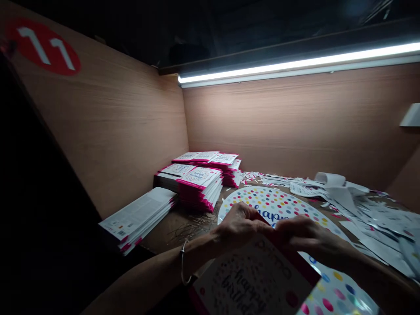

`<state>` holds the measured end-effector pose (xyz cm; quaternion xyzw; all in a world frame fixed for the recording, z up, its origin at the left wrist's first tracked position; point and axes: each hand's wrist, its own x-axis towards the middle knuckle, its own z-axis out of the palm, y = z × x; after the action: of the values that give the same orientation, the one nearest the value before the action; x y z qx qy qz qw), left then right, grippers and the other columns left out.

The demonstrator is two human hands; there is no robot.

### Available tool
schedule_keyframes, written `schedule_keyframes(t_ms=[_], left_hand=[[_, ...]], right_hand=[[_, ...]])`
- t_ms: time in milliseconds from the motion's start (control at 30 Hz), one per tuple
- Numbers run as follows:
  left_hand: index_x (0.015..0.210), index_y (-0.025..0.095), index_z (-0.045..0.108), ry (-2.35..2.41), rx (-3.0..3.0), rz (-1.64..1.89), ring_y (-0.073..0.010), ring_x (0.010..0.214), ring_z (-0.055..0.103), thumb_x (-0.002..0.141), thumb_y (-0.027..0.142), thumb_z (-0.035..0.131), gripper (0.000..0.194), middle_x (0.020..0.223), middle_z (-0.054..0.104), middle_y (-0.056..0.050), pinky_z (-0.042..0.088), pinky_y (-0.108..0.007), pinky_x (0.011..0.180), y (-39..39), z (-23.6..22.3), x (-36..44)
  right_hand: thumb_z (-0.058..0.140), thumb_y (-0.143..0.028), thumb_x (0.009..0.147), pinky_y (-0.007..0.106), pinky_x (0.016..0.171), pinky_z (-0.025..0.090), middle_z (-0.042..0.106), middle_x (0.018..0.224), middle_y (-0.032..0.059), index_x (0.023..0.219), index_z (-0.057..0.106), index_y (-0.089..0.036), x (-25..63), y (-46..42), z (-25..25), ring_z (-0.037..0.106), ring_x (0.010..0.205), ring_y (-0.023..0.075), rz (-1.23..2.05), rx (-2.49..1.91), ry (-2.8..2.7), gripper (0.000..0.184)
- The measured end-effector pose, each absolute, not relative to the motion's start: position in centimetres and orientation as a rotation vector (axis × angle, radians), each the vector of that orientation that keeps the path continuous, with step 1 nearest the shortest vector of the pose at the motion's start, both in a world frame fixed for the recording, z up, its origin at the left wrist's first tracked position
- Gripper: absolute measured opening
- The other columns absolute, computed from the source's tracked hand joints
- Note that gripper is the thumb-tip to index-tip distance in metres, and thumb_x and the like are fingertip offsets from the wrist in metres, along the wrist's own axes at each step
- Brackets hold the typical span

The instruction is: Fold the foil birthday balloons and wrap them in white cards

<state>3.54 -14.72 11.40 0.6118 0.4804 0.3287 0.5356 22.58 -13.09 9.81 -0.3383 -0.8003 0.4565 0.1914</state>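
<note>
My left hand [238, 225] and my right hand [305, 236] meet at the top edge of a white, pink-edged "happy birthday" packet [252, 280], pinching it between them. The packet tilts towards me, and its lower part runs out of the picture. Beneath my hands lies a large round polka-dot sheet with "happy" lettering [272, 205], probably a foil balloon, partly hidden by my arms. A thin metal bangle [182, 262] circles my left wrist.
Stacks of pink-edged packets [198, 183] stand on the brown work table [177, 227] against the back wall. Another stack [138, 218] lies at the left edge. White paper scraps and backing strips [370, 223] cover the right side. A red "11" sign [42, 46] marks the left wall.
</note>
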Motion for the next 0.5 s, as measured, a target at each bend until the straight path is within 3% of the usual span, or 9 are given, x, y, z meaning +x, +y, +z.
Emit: schedule_keyframes(t_ms=[100, 300, 400, 500], left_hand=[[0.070, 0.009, 0.071, 1.108, 1.353, 0.780, -0.0126, 0.055, 0.051, 0.052, 0.040, 0.075, 0.036, 0.062, 0.061, -0.002, 0.037, -0.022, 0.051, -15.1, 10.8, 2.4], [0.068, 0.008, 0.070, 1.006, 1.096, 0.846, -0.0084, 0.048, 0.047, 0.046, 0.037, 0.079, 0.037, 0.056, 0.059, 0.000, 0.036, -0.021, 0.049, -15.5, 9.7, 1.8], [0.062, 0.008, 0.068, 1.094, 1.027, 0.844, -0.0078, 0.045, 0.046, 0.042, 0.034, 0.079, 0.035, 0.052, 0.057, 0.001, 0.036, -0.021, 0.046, -15.7, 9.3, 2.0], [0.062, 0.008, 0.068, 1.121, 0.975, 0.904, -0.0092, 0.046, 0.049, 0.041, 0.033, 0.080, 0.035, 0.051, 0.057, 0.000, 0.037, -0.020, 0.046, -15.8, 9.5, 1.7]], right_hand=[[0.059, -0.034, 0.076, 0.025, 0.062, 0.036, 0.049, 0.065, -0.0003, 0.072, 0.063, -0.014, 23.0, -13.0, 8.8, 0.045, 0.066, 0.0137, 1.776, -0.807, -1.980, 0.020], [0.071, -0.040, 0.071, 0.020, 0.053, 0.036, 0.055, 0.060, -0.0013, 0.069, 0.065, -0.017, 21.8, -13.9, 4.0, 0.049, 0.053, 0.0087, 2.152, -0.791, -1.267, 0.024], [0.066, -0.047, 0.073, 0.022, 0.051, 0.041, 0.060, 0.061, 0.0001, 0.075, 0.066, -0.020, 21.6, -13.4, 1.1, 0.054, 0.052, 0.0123, 1.981, -0.881, -1.366, 0.027], [0.052, -0.051, 0.080, 0.028, 0.046, 0.046, 0.063, 0.058, 0.0030, 0.076, 0.070, -0.026, 22.3, -12.0, -1.4, 0.058, 0.052, 0.0194, 1.209, -0.893, -1.944, 0.031]])
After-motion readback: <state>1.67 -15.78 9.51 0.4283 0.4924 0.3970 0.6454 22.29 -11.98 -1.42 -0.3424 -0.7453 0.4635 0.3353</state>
